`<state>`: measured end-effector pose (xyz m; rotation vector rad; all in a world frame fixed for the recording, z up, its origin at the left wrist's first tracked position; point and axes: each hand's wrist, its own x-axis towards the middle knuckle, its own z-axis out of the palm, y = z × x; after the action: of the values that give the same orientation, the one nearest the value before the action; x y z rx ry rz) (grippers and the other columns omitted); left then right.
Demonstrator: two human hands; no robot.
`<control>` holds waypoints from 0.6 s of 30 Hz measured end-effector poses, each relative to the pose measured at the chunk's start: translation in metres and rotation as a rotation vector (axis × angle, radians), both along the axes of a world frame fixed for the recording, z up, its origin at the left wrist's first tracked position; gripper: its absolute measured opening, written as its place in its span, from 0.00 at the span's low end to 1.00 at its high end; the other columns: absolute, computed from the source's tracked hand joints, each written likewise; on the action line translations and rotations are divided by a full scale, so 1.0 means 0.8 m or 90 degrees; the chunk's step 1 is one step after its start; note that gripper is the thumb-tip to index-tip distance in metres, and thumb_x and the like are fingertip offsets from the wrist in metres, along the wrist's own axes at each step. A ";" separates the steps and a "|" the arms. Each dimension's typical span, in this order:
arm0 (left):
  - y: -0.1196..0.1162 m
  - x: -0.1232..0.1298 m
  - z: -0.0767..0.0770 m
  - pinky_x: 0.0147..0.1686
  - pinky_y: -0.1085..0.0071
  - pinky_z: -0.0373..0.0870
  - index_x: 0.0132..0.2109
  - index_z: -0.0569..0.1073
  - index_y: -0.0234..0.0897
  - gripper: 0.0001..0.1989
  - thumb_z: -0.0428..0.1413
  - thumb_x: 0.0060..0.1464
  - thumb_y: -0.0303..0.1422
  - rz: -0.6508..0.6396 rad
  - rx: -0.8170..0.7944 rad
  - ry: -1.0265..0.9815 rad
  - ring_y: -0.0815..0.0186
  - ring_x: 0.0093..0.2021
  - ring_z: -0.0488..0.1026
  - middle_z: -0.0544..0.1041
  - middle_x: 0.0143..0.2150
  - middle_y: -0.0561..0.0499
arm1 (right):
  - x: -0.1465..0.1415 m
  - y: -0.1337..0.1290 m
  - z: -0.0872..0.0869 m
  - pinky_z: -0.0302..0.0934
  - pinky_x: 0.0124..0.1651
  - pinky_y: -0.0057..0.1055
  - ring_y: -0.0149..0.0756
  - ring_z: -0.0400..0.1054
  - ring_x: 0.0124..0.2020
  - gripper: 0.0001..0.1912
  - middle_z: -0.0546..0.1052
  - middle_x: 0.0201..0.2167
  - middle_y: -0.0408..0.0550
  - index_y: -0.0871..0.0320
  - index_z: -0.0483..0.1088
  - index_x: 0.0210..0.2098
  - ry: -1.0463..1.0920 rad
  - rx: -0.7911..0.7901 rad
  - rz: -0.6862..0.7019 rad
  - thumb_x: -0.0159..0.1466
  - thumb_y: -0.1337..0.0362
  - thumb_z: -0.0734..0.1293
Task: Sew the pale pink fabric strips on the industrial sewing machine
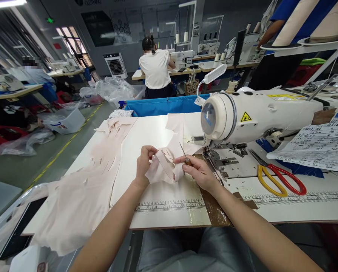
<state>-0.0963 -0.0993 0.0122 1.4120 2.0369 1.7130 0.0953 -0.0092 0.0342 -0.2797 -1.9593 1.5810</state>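
Note:
Between my hands, over the white table, is a pale pink fabric piece (164,166) with a folded strip across it. My left hand (144,163) pinches its left edge between thumb and fingers. An awl (187,161) with a thin metal spike and a short brown handle sits in my right hand (200,173), its spike pointing up and away. The fingers of that hand also touch the fabric's right side. More of the pink cloth stretches back along the table and right toward the needle area of the white sewing machine (242,113).
Pink cut fabric (81,196) covers the table's left side and hangs over its edge. Scissors (280,177) with red and yellow handles lie right of the machine's needle, below a handwritten sheet (318,145). A blue cloth bin (160,105) borders the far edge; a seated person (155,68) works beyond.

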 end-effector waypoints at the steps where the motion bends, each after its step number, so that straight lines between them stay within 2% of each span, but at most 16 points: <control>1: 0.000 0.000 0.000 0.36 0.69 0.69 0.42 0.62 0.42 0.12 0.55 0.51 0.37 -0.001 0.005 0.003 0.65 0.35 0.74 0.76 0.32 0.56 | 0.000 0.000 -0.002 0.63 0.32 0.32 0.35 0.69 0.27 0.14 0.77 0.27 0.43 0.57 0.73 0.46 0.000 -0.002 0.012 0.65 0.62 0.60; 4: 0.000 0.002 0.003 0.38 0.68 0.69 0.43 0.63 0.42 0.12 0.54 0.52 0.37 -0.010 0.007 0.009 0.65 0.35 0.75 0.77 0.34 0.55 | -0.001 0.000 -0.008 0.67 0.34 0.34 0.37 0.72 0.32 0.17 0.80 0.33 0.47 0.57 0.71 0.51 0.007 -0.002 0.033 0.66 0.62 0.60; 6: 0.000 0.003 0.005 0.37 0.68 0.70 0.43 0.63 0.42 0.12 0.54 0.52 0.38 -0.012 -0.002 0.012 0.65 0.34 0.75 0.77 0.33 0.55 | -0.002 0.001 -0.011 0.67 0.32 0.32 0.35 0.71 0.30 0.17 0.81 0.35 0.48 0.57 0.70 0.52 0.012 0.003 0.028 0.66 0.62 0.60; 9: 0.000 0.004 0.007 0.38 0.67 0.70 0.43 0.64 0.42 0.13 0.54 0.51 0.40 -0.010 -0.018 0.023 0.64 0.34 0.75 0.78 0.34 0.54 | -0.001 0.000 -0.012 0.67 0.31 0.31 0.32 0.69 0.27 0.17 0.81 0.36 0.47 0.56 0.71 0.52 0.019 0.011 0.015 0.66 0.64 0.61; 13: -0.001 0.004 0.011 0.38 0.67 0.70 0.43 0.65 0.42 0.12 0.53 0.51 0.39 -0.010 -0.037 0.021 0.63 0.37 0.76 0.78 0.37 0.53 | -0.001 0.000 -0.011 0.69 0.33 0.31 0.34 0.71 0.31 0.17 0.81 0.37 0.48 0.57 0.70 0.52 0.024 0.016 0.021 0.66 0.64 0.60; 18: 0.001 0.001 0.014 0.38 0.67 0.69 0.44 0.66 0.41 0.15 0.52 0.49 0.38 -0.040 -0.117 0.051 0.62 0.37 0.75 0.78 0.39 0.53 | -0.006 -0.002 -0.011 0.70 0.34 0.33 0.34 0.72 0.30 0.22 0.80 0.41 0.52 0.61 0.62 0.60 -0.117 0.196 -0.046 0.69 0.64 0.53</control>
<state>-0.0957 -0.0989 0.0235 1.4887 2.1033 1.4257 0.0907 -0.0110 0.0256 -0.3749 -2.2712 1.2216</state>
